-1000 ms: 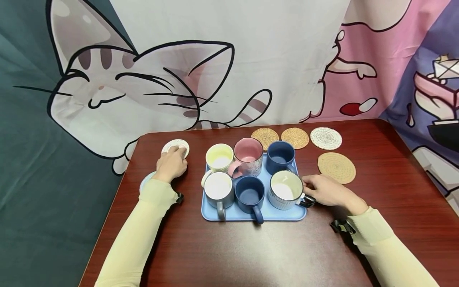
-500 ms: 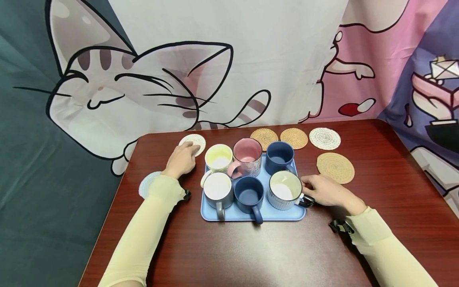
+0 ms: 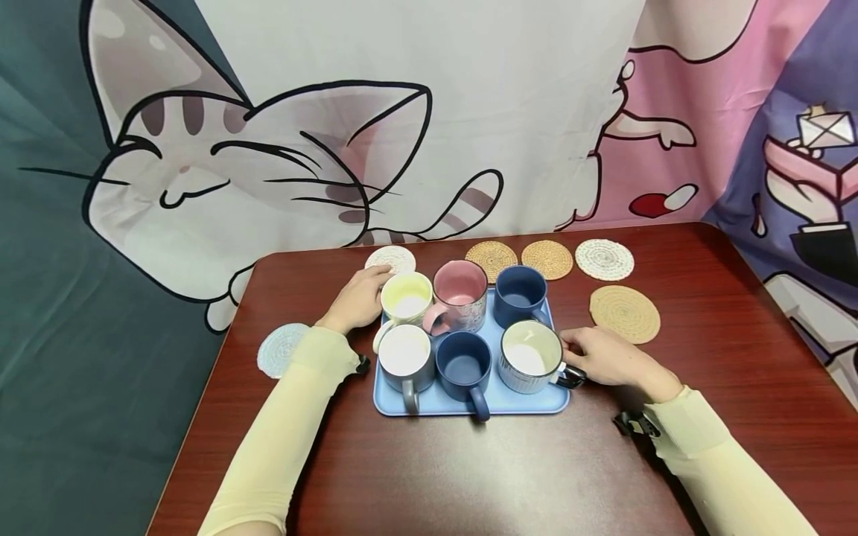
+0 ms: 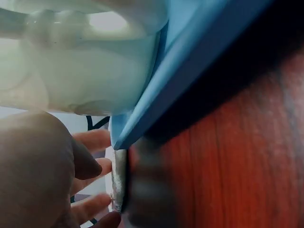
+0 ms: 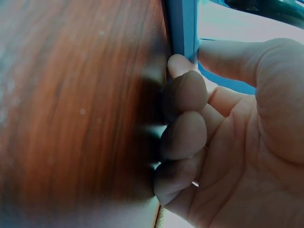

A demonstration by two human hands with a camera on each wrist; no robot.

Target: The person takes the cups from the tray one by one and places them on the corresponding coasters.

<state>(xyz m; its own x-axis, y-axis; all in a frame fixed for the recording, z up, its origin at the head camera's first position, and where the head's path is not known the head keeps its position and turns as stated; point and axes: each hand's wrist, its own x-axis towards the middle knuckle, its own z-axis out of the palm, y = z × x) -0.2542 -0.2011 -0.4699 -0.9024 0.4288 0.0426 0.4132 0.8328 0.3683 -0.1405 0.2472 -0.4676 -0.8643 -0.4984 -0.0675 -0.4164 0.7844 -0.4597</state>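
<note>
My left hand (image 3: 357, 299) touches a white woven coaster (image 3: 394, 257) at the table's back edge, behind the light yellow mug (image 3: 407, 295). In the left wrist view, the fingertips rest on that coaster (image 4: 118, 178) beside a corner of the blue tray (image 4: 159, 90). My right hand (image 3: 608, 353) pinches the right rim of the tray (image 3: 526, 406), thumb on top and index finger beneath, its other fingers curled in the right wrist view. Also on the tray stand a pink mug (image 3: 459, 292), two dark blue mugs (image 3: 462, 365), a grey mug (image 3: 405, 360) and a cream mug (image 3: 531, 356) with a black handle.
A pale blue coaster (image 3: 280, 351) lies to the left. Two tan coasters (image 3: 491, 259), another white coaster (image 3: 605, 260) and a larger beige one (image 3: 625, 314) lie behind and right of the tray. A printed cloth (image 3: 302, 171) hangs behind the table (image 3: 496, 476).
The left hand has slid the white coaster rightward along the back of the table, uncovering the pale blue coaster. The right hand keeps its grip, and the tray stays put.
</note>
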